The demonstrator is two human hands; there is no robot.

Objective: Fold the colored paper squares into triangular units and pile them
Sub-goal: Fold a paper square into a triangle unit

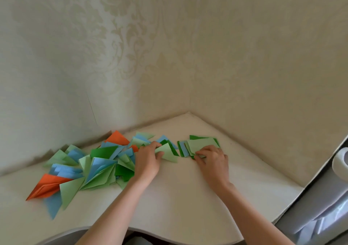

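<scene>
A spread pile of folded triangular units (90,165) in green, blue and orange covers the left of the white table (178,194). My left hand (147,162) pinches a light green folded triangle (168,151) at the pile's right edge. To the right lies a small stack of flat paper squares (200,144), light green on top with dark green and blue beneath. My right hand (213,159) rests on the stack's near edge, fingertips curled onto the top sheets.
The table sits in a corner between two patterned beige walls (169,56). Its curved front edge runs along the bottom. At the far right, beyond the table edge, stand a grey surface (323,197) and a white rounded object (340,162).
</scene>
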